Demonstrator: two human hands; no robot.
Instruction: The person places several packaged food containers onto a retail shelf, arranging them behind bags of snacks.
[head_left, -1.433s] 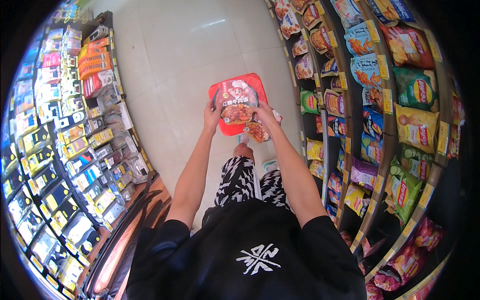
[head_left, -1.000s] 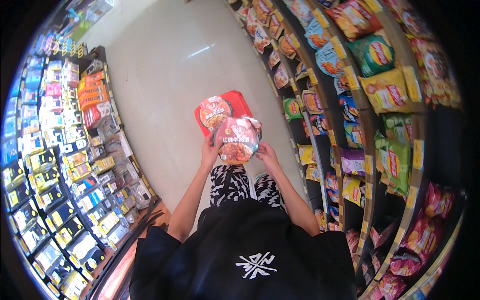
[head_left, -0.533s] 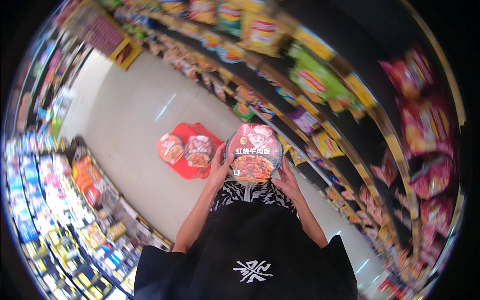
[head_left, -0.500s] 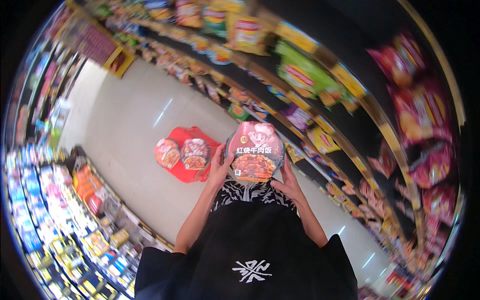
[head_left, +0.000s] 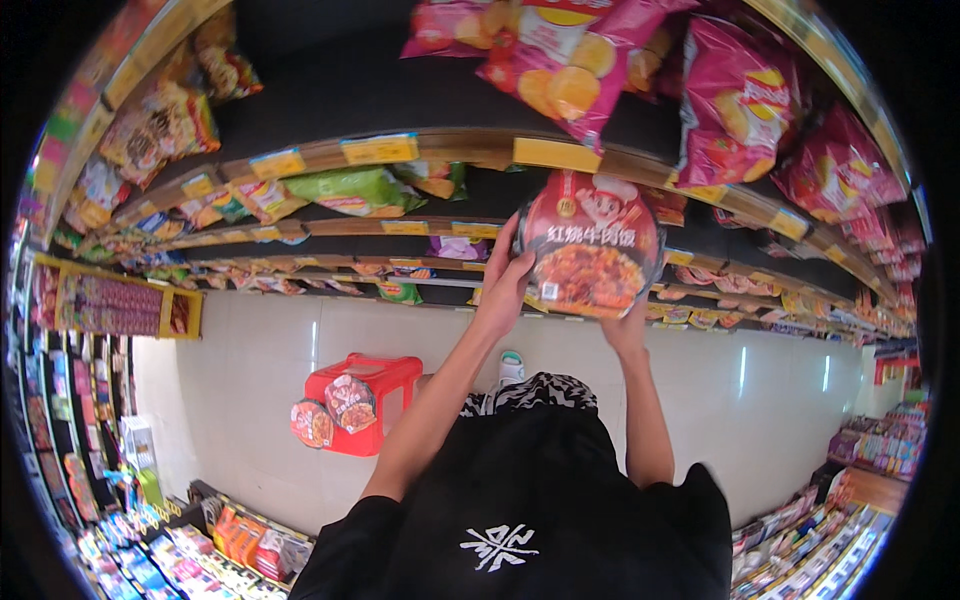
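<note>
Both my hands hold a round instant meal bowl [head_left: 592, 250] up in front of the snack shelf, its dark red lid with a cartoon chef and a meat dish facing me. My left hand [head_left: 507, 278] grips its left edge, thumb on the near side. From below, at the lower right, my right hand [head_left: 627, 330] supports it; most of those fingers are hidden behind the bowl. Down to the left, a red plastic stool [head_left: 396, 376] carries two similar round bowls, a darker one [head_left: 350, 403] and a lighter one [head_left: 312, 424] that overhangs the stool's edge.
Shelves ahead hold pink chip bags [head_left: 735, 105] and a green chip bag [head_left: 355, 191]; a wooden shelf edge [head_left: 470, 148] with yellow price tags runs across. A yellow-framed display [head_left: 110, 303] stands left. Pale tiled floor [head_left: 255, 345] lies below, with more stocked shelves behind me.
My view has turned to face the snack shelf squarely. The bowl has moved up and right, closer to the shelf, and my right hand has shifted from its side to underneath.
</note>
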